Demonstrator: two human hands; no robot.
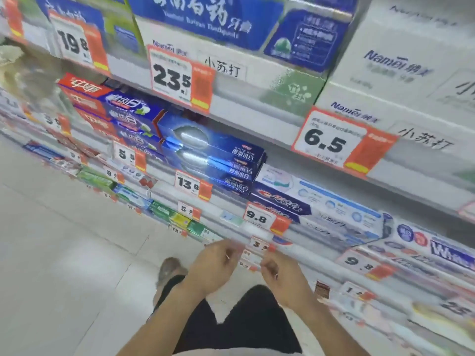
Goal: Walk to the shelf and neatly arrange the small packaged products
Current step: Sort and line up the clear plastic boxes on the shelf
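Note:
Toothpaste boxes fill a tilted run of shelves. Dark blue boxes [218, 160] are stacked on the middle shelf beside red-and-blue boxes [108, 104]. White-and-blue boxes [334, 209] lie one shelf lower. My left hand [216, 265] and my right hand [280, 274] are low in front of a lower shelf edge, close together, with fingers curled. Between their fingertips sits a small white-and-red price tag [258, 244]. Motion blur hides whether either hand pinches anything.
Large white boxes [401, 73] and blue-and-white boxes [205, 27] fill the top shelf. Orange price tags [177, 75] hang along the shelf edges. Pale floor tiles [64, 240] lie to the left. My dark shorts and one shoe [169, 271] show below.

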